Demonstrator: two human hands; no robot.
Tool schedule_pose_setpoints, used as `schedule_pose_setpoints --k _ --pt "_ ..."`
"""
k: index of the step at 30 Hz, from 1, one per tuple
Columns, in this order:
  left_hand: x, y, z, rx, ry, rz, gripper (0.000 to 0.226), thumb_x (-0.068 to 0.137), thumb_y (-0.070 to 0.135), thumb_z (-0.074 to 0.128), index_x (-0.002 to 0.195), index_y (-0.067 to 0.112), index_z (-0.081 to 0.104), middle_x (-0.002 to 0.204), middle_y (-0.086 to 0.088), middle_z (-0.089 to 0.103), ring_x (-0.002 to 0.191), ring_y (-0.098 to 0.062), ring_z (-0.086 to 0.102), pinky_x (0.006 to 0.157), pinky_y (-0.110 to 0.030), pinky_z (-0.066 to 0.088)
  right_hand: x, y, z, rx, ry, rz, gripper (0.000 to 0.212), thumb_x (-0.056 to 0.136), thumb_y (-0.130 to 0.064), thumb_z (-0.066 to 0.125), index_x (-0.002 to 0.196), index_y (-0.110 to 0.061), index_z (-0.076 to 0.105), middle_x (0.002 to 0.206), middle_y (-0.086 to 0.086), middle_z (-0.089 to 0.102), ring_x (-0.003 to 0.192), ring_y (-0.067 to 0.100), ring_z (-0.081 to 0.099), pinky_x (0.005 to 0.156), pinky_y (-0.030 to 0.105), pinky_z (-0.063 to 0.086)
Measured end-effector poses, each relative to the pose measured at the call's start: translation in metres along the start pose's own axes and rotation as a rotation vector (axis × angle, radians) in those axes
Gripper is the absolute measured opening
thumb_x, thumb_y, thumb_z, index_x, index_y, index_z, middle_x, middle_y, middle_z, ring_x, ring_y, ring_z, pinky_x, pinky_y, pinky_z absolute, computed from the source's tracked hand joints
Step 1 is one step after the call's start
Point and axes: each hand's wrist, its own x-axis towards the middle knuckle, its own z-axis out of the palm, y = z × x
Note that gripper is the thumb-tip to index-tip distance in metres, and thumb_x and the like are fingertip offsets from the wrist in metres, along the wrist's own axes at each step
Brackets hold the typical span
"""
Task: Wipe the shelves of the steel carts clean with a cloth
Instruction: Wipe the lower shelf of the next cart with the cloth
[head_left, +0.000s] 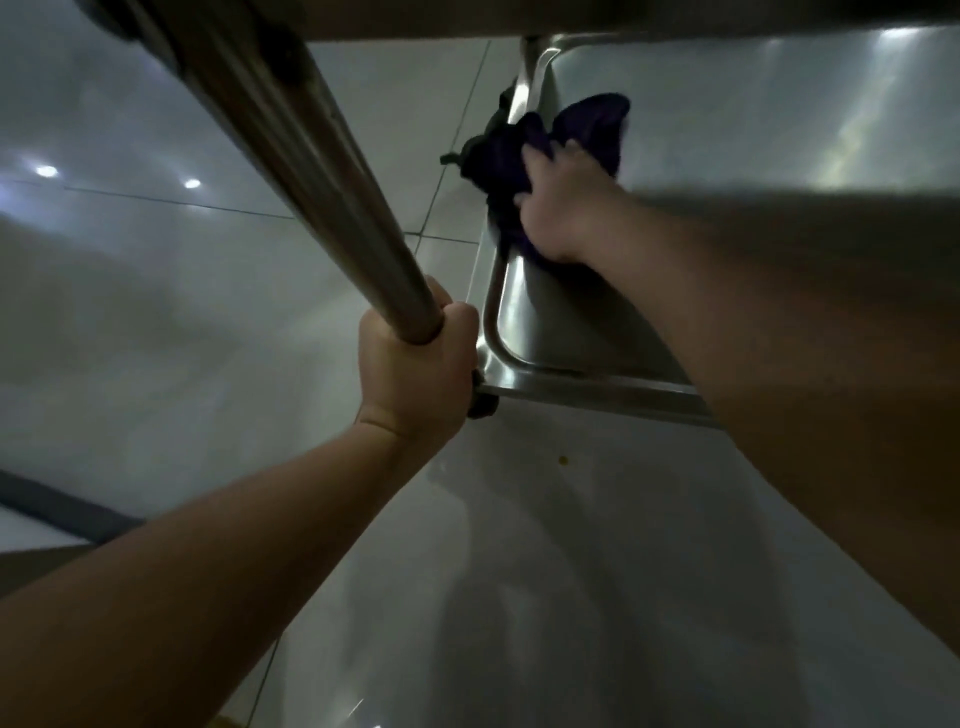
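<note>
The left hand (415, 364) is curled tightly around the shiny round steel upright post of the cart (291, 171), near its lower end, with the fingers wrapped over the front of the tube. The right hand (558, 208) reaches in over the low steel shelf with a raised rolled rim (493, 317) and presses the dark purple crumpled cloth (582, 130) against the left side of the shelf. Its fingers bend over the fabric and bunch it under the palm. Part of the cloth hangs over the rim, and the other part lies on the flat bottom of the shelf. Under the near corner of the shelf, just beside the left hand, 1 small black caster wheel (483, 405) shows. The cart stands on a pale glossy tiled floor (156, 312), which carries 2 bright light reflections
</note>
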Motion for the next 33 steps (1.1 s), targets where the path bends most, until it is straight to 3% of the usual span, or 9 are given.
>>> schedule_pose_setpoints --k 3,9,14,17,20,22,27,31,33 --pt "-0.004 0.001 -0.002 -0.014 0.014 -0.047 0.018 0.076 0.007 0.058 0.063 0.015 0.048 0.059 -0.005 0.047 0.060 -0.027 0.049 0.059 -0.042 0.049 -0.042 -0.012 0.012 0.023 -0.044 -0.106 0.063 0.111 -0.034 0.033 0.166 -0.015 0.011 0.173 0.013 0.009 0.160 0.029 0.005 0.128 0.040 0.003" --pt "-0.010 0.006 -0.002 0.001 0.019 -0.058 0.032 0.080 0.007 0.058 0.055 0.027 0.053 0.054 0.003 0.052 0.055 -0.022 0.051 0.054 -0.037 0.048 -0.124 -0.012 0.036 -0.003 -0.100 -0.177 0.066 0.111 -0.046 0.027 0.167 -0.023 0.003 0.174 0.011 -0.003 0.160 0.027 -0.007 0.127 0.039 -0.004" --pt "-0.015 0.016 -0.005 0.071 0.030 -0.099 0.024 0.093 -0.001 0.059 0.072 0.010 0.057 0.069 -0.014 0.063 0.067 -0.029 0.063 0.070 -0.042 0.061 -0.153 0.007 0.038 -0.098 -0.124 -0.239 0.064 0.111 -0.048 0.022 0.166 -0.027 -0.001 0.174 0.010 -0.005 0.160 0.026 -0.009 0.128 0.040 -0.004" --pt "-0.022 0.020 -0.007 0.191 0.053 -0.132 0.018 0.096 0.013 0.064 0.079 0.012 0.059 0.085 -0.023 0.068 0.075 -0.029 0.068 0.076 -0.046 0.062 -0.171 0.034 0.027 -0.077 -0.155 -0.226 0.062 0.111 -0.049 0.022 0.166 -0.030 0.001 0.175 0.004 -0.004 0.160 0.021 -0.010 0.129 0.038 -0.004" --pt "-0.027 0.024 -0.008 0.292 0.049 -0.172 0.029 0.099 0.035 0.067 0.102 0.006 0.063 0.085 -0.008 0.063 0.071 -0.011 0.060 0.069 -0.034 0.058 -0.193 0.082 0.015 -0.072 -0.119 -0.155 0.062 0.110 -0.049 0.026 0.166 -0.030 0.007 0.175 0.003 0.001 0.160 0.019 -0.006 0.129 0.035 -0.003" --pt "-0.034 0.022 -0.008 0.346 0.059 -0.254 0.040 0.099 0.043 0.069 0.117 0.010 0.056 0.094 0.001 0.061 0.077 -0.007 0.059 0.062 -0.024 0.052 -0.212 0.123 0.007 -0.065 -0.064 -0.080 0.063 0.109 -0.049 0.027 0.166 -0.028 0.013 0.174 0.006 0.008 0.160 0.023 0.000 0.128 0.037 0.001" --pt "-0.062 0.003 0.004 0.571 -0.110 -0.652 0.054 0.099 0.047 0.066 0.129 0.018 0.032 0.103 -0.010 0.062 0.085 -0.022 0.062 0.072 -0.039 0.057 -0.246 0.199 -0.011 -0.045 0.082 0.045 0.079 0.100 -0.065 0.018 0.162 -0.018 0.031 0.168 0.015 0.028 0.157 0.036 0.018 0.127 0.047 0.014" --pt "-0.066 0.018 0.022 0.492 -0.063 -0.731 0.047 0.100 0.038 0.069 0.131 0.006 0.051 0.110 -0.012 0.064 0.095 -0.024 0.063 0.071 -0.034 0.050 -0.240 0.188 -0.009 -0.106 0.092 0.134 0.071 0.104 -0.054 0.018 0.165 -0.018 0.022 0.169 0.017 0.023 0.157 0.038 0.015 0.128 0.050 0.013" --pt "-0.080 0.027 0.034 0.564 -0.210 -0.818 0.038 0.100 0.039 0.067 0.124 0.011 0.059 0.113 -0.013 0.067 0.103 -0.028 0.064 0.077 -0.037 0.049 -0.234 0.175 -0.002 -0.101 0.084 0.096 0.076 0.100 -0.056 0.010 0.165 -0.019 0.021 0.170 0.016 0.022 0.157 0.037 0.014 0.129 0.049 0.012"
